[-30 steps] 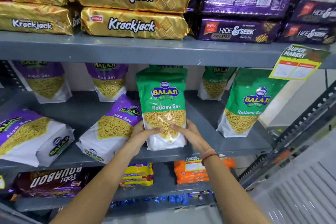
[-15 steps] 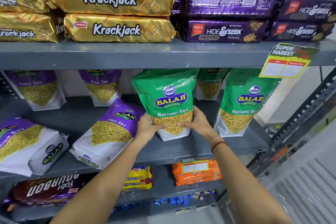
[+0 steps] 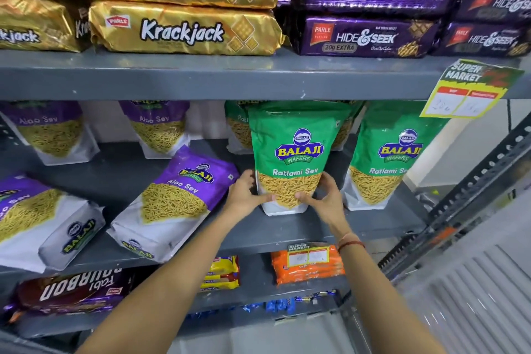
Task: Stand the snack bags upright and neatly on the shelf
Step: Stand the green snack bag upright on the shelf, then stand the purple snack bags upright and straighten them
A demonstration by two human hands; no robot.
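A green Ratlami Sev bag (image 3: 296,149) stands upright on the grey middle shelf (image 3: 258,233). My left hand (image 3: 244,195) grips its lower left side and my right hand (image 3: 326,200) its lower right side, thumbs on the front. Another green Ratlami Sev bag (image 3: 388,158) stands upright just to the right. More green bags (image 3: 237,126) stand behind, partly hidden. Two purple Aloo Sev bags lie flat at the shelf front: the nearer Aloo Sev bag (image 3: 172,201) beside my left hand, the far-left Aloo Sev bag (image 3: 37,224) at the edge. Two upright Aloo Sev bags (image 3: 158,126) stand at the back.
The upper shelf (image 3: 201,75) carries gold Krackjack packs (image 3: 184,29) and purple Hide & Seek packs (image 3: 365,37); a price tag (image 3: 471,92) hangs from its edge. Below are a Bourbon pack (image 3: 71,293), yellow packs (image 3: 219,273) and orange packs (image 3: 307,267). A perforated metal upright (image 3: 474,195) borders the right.
Both hands have carried the green Ratlami Sev bag back and to the right, so it stands deeper on the shelf beside the other green bag. The camera has moved closer.
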